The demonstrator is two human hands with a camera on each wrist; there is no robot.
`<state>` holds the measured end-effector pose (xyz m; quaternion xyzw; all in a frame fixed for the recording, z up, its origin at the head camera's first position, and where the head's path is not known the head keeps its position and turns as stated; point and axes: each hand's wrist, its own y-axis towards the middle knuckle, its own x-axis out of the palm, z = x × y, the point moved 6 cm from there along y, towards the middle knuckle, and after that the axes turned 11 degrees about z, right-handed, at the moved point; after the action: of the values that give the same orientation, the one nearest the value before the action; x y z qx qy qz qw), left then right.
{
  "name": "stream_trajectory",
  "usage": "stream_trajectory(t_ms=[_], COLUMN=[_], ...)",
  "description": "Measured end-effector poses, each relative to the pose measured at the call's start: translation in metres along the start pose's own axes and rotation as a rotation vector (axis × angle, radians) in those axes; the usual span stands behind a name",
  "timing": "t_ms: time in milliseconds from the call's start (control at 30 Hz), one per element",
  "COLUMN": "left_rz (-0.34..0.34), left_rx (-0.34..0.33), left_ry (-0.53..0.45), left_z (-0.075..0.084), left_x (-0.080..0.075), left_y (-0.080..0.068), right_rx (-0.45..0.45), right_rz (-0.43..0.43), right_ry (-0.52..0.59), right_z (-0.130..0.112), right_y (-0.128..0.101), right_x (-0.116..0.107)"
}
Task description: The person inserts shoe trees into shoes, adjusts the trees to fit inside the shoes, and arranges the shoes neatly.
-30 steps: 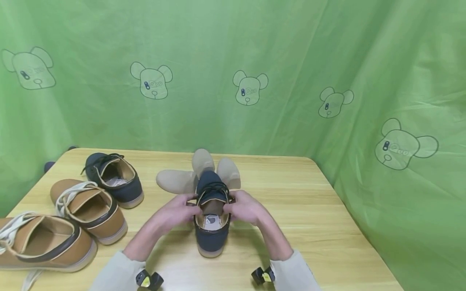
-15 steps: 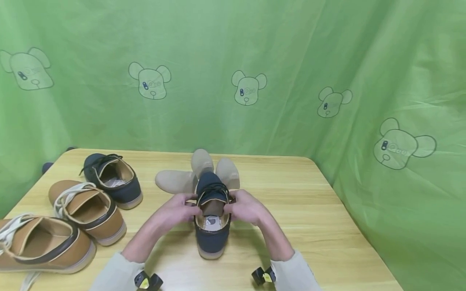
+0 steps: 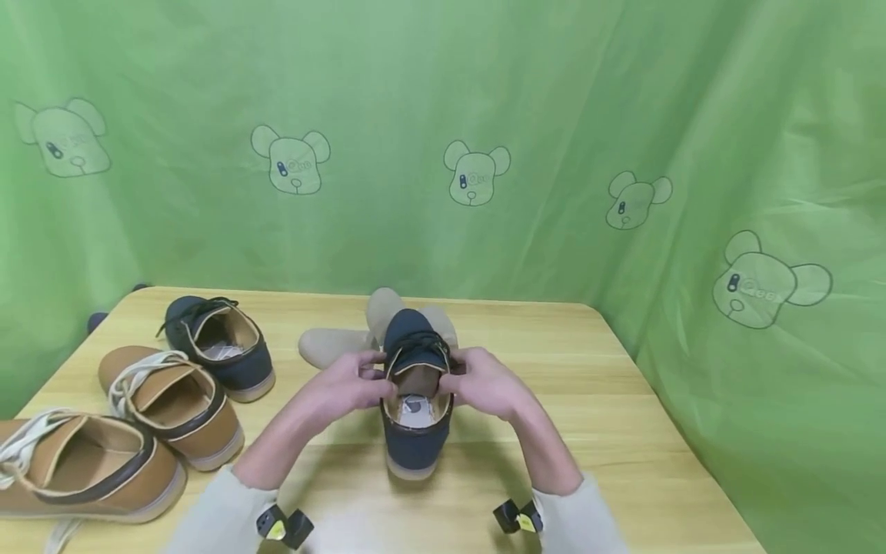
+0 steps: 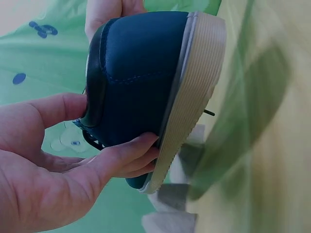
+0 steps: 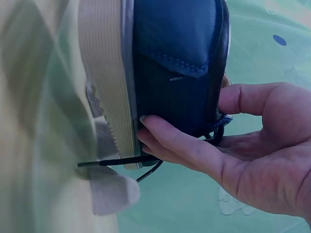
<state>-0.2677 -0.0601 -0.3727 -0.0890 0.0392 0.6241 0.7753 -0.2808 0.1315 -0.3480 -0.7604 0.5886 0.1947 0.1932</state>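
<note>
At the bottom edge of the head view, 2 pale sleeves (image 3: 220,517) end near black wrist devices (image 3: 285,526). At lower left, a tan shoe (image 3: 131,478) with white laces is cut off by the frame; just beyond it stands another tan shoe (image 3: 209,435). Near the centre, the left hand (image 3: 349,382) and right hand (image 3: 487,382) grasp a navy shoe (image 3: 418,445) from its 2 sides, thumbs at the collar, fingers against the outer walls. It is held clear of the wooden table (image 3: 588,431), toe toward the top of the frame. Left of centre, beyond the tan shoes, sits a matching navy shoe (image 3: 244,372). Past the held shoe's toe, 3 beige rounded pieces (image 3: 332,346) fan out, partly hidden. A green curtain (image 3: 388,69) with 5 bear-head outlines fills the upper frame.
</note>
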Motion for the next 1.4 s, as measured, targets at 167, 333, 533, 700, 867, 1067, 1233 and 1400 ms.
stream_trajectory(t_ms=[167, 333, 533, 700, 867, 1067, 1233, 1400], left_rz=[-0.012, 0.008, 0.048, 0.048, 0.061, 0.057, 0.091, 0.161], left_rx=[-0.001, -0.005, -0.026, -0.039, -0.056, -0.117, -0.164, -0.196], left_ry=[0.005, -0.010, -0.036, -0.137, -0.167, -0.298, -0.318, -0.274], left_z=[0.023, 0.046, 0.064, 0.068, 0.064, 0.048, 0.032, 0.018], left_x=[0.007, 0.026, 0.059, 0.094, 0.125, 0.153, 0.169, 0.178], left_y=[0.010, 0.026, 0.053, 0.073, 0.092, 0.110, 0.116, 0.118], right_rx=[0.000, 0.011, 0.042, 0.096, 0.136, 0.178, 0.212, 0.236], right_rz=[0.009, 0.021, 0.027, 0.074, 0.104, 0.113, 0.122, 0.125], right_ry=[-0.015, -0.041, -0.045, -0.102, -0.104, -0.023, 0.002, 0.004], right_z=[-0.010, -0.012, -0.004, 0.007, 0.027, 0.059, 0.084, 0.102], right_y=[0.001, 0.004, 0.011, 0.014, 0.015, 0.020, 0.025, 0.028], right_x=[-0.023, -0.057, -0.101, -0.132, -0.153, -0.162, -0.162, -0.158])
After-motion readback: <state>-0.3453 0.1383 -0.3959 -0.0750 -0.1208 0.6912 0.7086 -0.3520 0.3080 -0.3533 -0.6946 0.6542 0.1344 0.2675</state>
